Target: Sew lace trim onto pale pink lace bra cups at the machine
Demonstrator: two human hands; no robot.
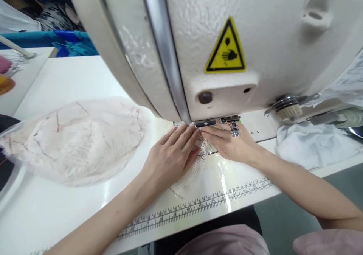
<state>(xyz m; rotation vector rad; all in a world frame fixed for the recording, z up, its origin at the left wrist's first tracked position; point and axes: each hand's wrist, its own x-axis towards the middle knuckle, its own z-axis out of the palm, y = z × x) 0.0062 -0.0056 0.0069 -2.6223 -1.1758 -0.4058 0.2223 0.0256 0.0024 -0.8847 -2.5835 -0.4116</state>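
Observation:
Under the head of a white sewing machine (176,58), a strip of white scalloped lace trim (194,170) curves over the table toward me. My left hand (170,153) lies flat over the lace, its fingers stretched toward the presser foot area and its fingertips close to it. From the other side my right hand (232,141) reaches in, fingers pressed together at the lace edge. Some of its fingers are hidden by a metal fitting (234,126) on the machine. The machine head hides the needle. A loose thread end (177,192) trails from the near end of the lace.
A clear plastic bag (76,141) of pale lacy pieces lies on the white table (70,75) at left. A printed ruler scale (198,206) runs along its front edge. White cloth (312,143) is bunched at right. The machine carries a yellow warning sticker (226,48).

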